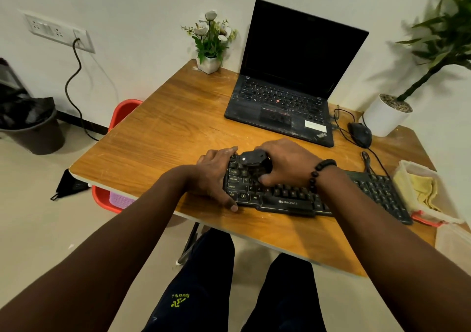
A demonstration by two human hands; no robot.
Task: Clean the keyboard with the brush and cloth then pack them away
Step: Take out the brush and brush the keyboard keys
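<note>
Both hands on keyboard [293,199], right hand [288,163] gripping, seemingly, brush [252,159], left hand [214,173] flat

The right hand [288,164] covers most of the brush [252,159], so its bristles and the grip on it stay unseen. Both wrists hide stretches of the keyboard [316,194]. The cloth [424,189] looks yellow but is smeared by blur inside its container [418,171]. The tall plant [443,31] runs off the picture's right edge.
</note>
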